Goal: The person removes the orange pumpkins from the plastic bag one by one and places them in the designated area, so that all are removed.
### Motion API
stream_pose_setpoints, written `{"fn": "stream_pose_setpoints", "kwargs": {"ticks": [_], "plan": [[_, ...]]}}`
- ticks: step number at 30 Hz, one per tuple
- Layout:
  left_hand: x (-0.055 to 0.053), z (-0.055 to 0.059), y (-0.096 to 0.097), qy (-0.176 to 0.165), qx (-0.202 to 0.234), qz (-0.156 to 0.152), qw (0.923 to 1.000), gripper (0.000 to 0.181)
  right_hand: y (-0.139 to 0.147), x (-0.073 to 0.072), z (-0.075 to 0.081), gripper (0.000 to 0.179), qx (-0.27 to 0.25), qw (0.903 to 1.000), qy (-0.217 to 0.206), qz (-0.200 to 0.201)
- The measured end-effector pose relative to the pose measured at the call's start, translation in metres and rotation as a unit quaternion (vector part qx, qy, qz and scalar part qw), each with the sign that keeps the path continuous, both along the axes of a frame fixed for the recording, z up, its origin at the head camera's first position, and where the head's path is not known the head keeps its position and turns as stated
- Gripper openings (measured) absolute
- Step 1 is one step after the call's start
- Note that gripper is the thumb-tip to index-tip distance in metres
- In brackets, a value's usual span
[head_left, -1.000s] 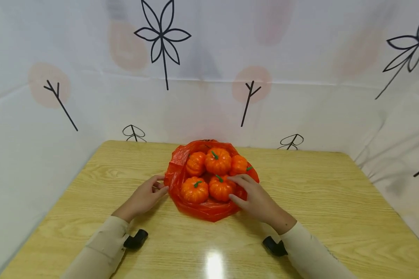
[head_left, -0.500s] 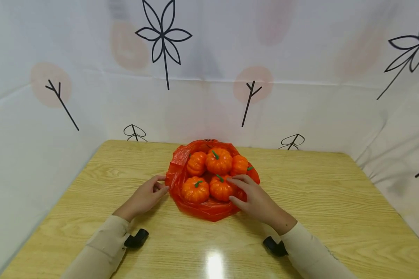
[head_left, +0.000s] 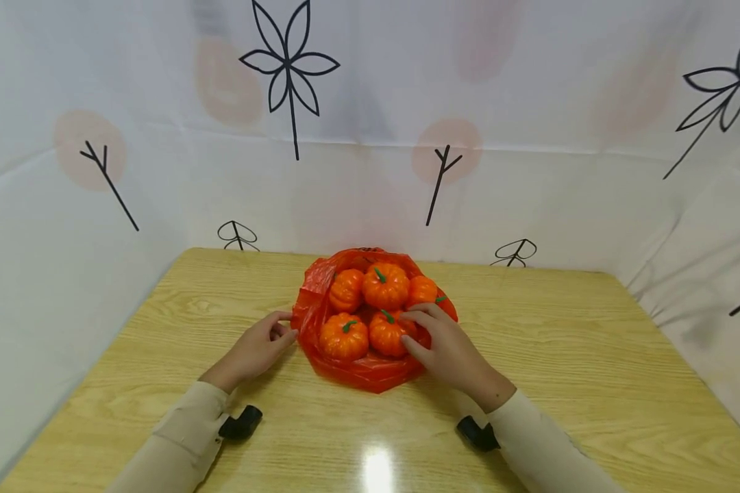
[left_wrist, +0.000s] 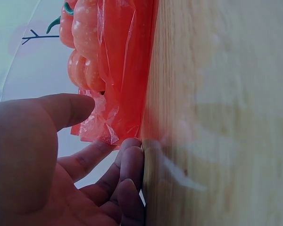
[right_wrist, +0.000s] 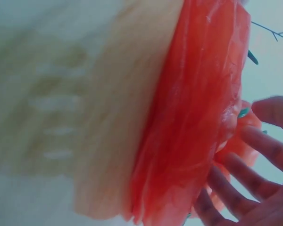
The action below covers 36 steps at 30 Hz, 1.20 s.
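Observation:
A red plastic bag lies on the wooden table with its mouth spread wide. Several small orange pumpkins with green stems sit inside, among them a front right pumpkin and a front left pumpkin. My left hand is at the bag's left side, fingertips against the red plastic, thumb apart from the fingers in the left wrist view. Over the bag's right rim reaches my right hand, fingers spread and thumb near the front right pumpkin. Whether those fingertips touch it, I cannot tell.
The wooden table extends to both sides of the bag. Behind it hangs a white cloth printed with flowers and twigs. Black wrist devices, one a left device and one a right device, sit under the sleeves.
My right hand has shifted slightly left and farther over the front right pumpkin. The left hand, the bag and the pumpkins look the same.

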<state>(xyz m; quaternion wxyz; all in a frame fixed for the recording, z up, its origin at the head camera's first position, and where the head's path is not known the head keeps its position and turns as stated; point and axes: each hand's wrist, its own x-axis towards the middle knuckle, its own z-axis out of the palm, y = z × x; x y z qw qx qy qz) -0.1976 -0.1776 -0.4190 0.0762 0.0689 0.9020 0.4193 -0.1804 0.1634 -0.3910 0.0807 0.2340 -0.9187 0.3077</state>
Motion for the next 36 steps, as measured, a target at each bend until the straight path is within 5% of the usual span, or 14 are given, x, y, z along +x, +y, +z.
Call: {"fn": "stream_pose_setpoints", "kwargs": {"ticks": [17,36], "plan": [[-0.001,0.0,0.001,0.005,-0.008,0.002,1.0,0.04,-0.017,-0.019,0.016,0.026,-0.082,0.9915,0.096,-0.03],[-0.002,-0.002,0.0,-0.003,-0.014,0.005,0.9999,0.042,-0.023,-0.034,0.011,0.062,-0.04,0.9977,0.04,-0.038]]}}
